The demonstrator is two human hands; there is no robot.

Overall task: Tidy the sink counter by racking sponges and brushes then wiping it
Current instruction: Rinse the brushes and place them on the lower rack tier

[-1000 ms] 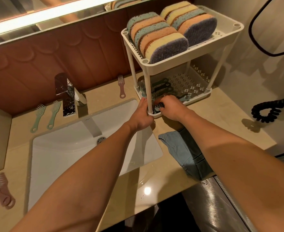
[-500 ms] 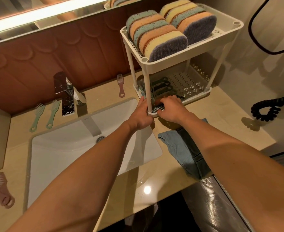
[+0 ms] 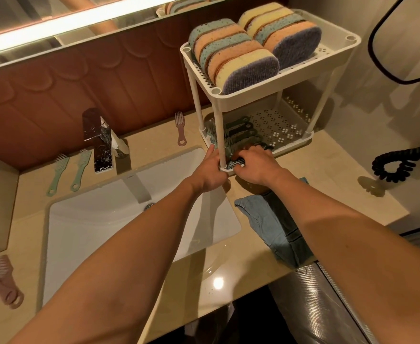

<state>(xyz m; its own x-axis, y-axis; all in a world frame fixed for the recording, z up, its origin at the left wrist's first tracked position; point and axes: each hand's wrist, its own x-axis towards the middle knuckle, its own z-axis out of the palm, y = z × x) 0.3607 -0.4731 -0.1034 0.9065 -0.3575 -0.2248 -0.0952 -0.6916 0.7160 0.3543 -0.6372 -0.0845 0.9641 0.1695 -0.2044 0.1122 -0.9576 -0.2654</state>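
At rack point(image 3: 266, 86) front-left post: left hand point(image 3: 210, 171) clamped on lower tray corner, right hand point(image 3: 256, 167) fingers curled round dark brush point(image 3: 236, 163) at tray's front edge beside racked brushes point(image 3: 241, 131), sponges point(image 3: 243, 65) upright on top tier, green brushes point(image 3: 60, 170) and pink brush point(image 3: 180, 131) loose on counter point(image 3: 328, 175) near faucet point(image 3: 97, 135).

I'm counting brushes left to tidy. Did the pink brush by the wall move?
No. The pink brush still lies by the wall, between the faucet and the rack.
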